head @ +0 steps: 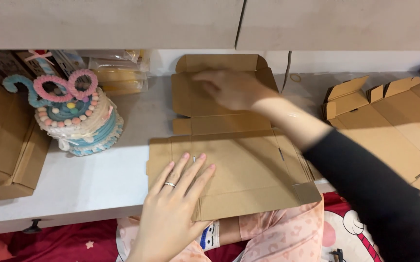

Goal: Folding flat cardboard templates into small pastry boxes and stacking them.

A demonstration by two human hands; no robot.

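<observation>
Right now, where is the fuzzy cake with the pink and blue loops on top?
In the head view, the round pastel yarn cake stands on the white table, left of the flat brown cardboard box and beside stacked cardboard at the left edge.

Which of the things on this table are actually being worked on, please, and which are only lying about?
In hand:
- flat cardboard box blank, pressed down by the left hand
- its far flap, reached by the right hand

Lying about:
- yarn cake decoration
- stack of box blanks at right
- folded cardboard at left
- wrapped packets
</observation>
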